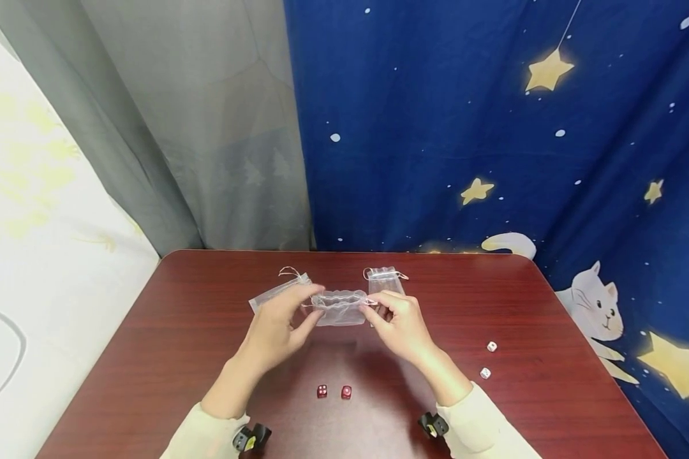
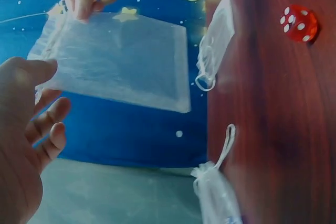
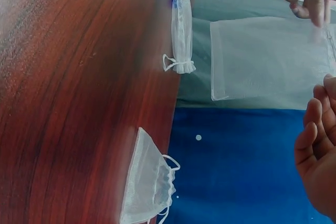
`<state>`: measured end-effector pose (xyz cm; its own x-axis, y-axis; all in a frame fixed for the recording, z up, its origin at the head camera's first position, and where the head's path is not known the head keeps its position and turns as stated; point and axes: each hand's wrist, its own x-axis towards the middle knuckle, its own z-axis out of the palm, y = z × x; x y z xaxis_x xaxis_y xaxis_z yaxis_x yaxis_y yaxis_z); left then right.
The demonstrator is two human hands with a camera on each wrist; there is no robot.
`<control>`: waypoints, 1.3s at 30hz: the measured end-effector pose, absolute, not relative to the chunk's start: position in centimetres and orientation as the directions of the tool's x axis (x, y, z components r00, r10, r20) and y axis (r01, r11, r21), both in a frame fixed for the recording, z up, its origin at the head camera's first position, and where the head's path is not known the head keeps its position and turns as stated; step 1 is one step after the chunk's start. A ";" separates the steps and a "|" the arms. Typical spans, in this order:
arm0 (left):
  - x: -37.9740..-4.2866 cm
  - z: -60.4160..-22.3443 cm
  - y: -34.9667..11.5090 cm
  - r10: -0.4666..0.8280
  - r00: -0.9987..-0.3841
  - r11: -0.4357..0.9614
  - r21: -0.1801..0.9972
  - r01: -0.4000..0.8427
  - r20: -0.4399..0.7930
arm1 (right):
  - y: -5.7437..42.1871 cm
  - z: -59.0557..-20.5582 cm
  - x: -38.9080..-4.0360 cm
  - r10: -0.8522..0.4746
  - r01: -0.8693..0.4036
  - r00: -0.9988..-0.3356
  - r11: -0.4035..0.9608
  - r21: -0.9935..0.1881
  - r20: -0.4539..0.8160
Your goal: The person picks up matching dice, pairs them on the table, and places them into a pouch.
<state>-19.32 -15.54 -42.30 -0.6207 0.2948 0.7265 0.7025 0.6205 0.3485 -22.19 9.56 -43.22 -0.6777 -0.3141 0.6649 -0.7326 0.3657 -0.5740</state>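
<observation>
A sheer white drawstring bag (image 1: 340,313) hangs in the air above the table, its gathered top edge stretched between two hands. My left hand (image 1: 278,322) pinches one end of that edge with thumb and fingers. The opposite end is pinched by my right hand (image 1: 400,324). In the left wrist view the bag (image 2: 126,59) looks flat, with nothing visible inside. Behind my hands lie two more such bags: one on the left (image 1: 281,291), slanted, and one on the right (image 1: 386,278). Something blue shows in the left bag (image 3: 182,35) in the right wrist view.
Two red dice (image 1: 322,391) (image 1: 346,393) sit near the front middle of the dark red wooden table (image 1: 178,357). Two white dice (image 1: 492,347) (image 1: 485,373) are on the right. Curtains (image 1: 390,159) hang behind the table's far edge.
</observation>
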 end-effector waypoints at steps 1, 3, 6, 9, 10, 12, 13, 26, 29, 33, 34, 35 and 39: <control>-19.3 -42.1 -15.6 0.329 -0.603 0.611 0.323 0.722 0.727 | 9.6 -43.3 -22.2 -0.313 -0.733 -0.677 0.369 -0.572 0.666; -19.4 -41.9 -15.7 0.378 -0.586 0.583 0.308 0.752 0.717 | 9.5 -43.5 -22.2 -0.311 -0.734 -0.675 0.374 -0.567 0.669; -19.7 -41.9 -15.8 0.404 -0.579 0.530 0.334 0.779 0.708 | 9.5 -43.8 -22.1 -0.313 -0.739 -0.669 0.376 -0.559 0.674; -19.9 -42.1 -16.1 0.405 -0.580 0.485 0.372 0.792 0.707 | 9.5 -44.0 -22.1 -0.310 -0.740 -0.667 0.376 -0.557 0.677; -20.0 -42.2 -16.2 0.403 -0.579 0.475 0.379 0.794 0.709 | 9.5 -44.0 -22.1 -0.309 -0.739 -0.669 0.378 -0.558 0.676; -20.0 -42.2 -16.4 0.401 -0.584 0.466 0.392 0.793 0.705 | 9.6 -44.0 -22.0 -0.306 -0.733 -0.675 0.381 -0.563 0.672; -20.1 -42.2 -16.5 0.402 -0.588 0.465 0.397 0.791 0.702 | 9.6 -44.0 -22.0 -0.306 -0.732 -0.676 0.380 -0.565 0.670; -20.1 -41.7 -17.1 0.410 -0.594 0.508 0.368 0.779 0.692 | 9.4 -45.0 -21.3 -0.316 -0.731 -0.682 0.310 -0.608 0.660; -20.2 -41.7 -17.3 0.405 -0.595 0.506 0.371 0.778 0.694 | 9.2 -45.5 -21.0 -0.322 -0.777 -0.628 0.307 -0.549 0.708; -20.2 -42.0 -17.4 0.404 -0.589 0.498 0.372 0.783 0.699 | 8.5 -46.4 -20.2 -0.402 -0.829 -0.557 0.319 -0.459 0.727; -20.3 -42.0 -17.4 0.403 -0.590 0.496 0.375 0.783 0.699 | 8.2 -46.6 -20.0 -0.432 -0.833 -0.553 0.324 -0.449 0.713; -20.3 -42.1 -17.4 0.403 -0.589 0.494 0.375 0.784 0.700 | 8.0 -46.9 -19.8 -0.463 -0.832 -0.555 0.331 -0.446 0.691; -20.4 -42.2 -17.3 0.408 -0.584 0.495 0.368 0.787 0.702 | 7.2 -47.5 -18.9 -0.591 -0.818 -0.574 0.394 -0.418 0.567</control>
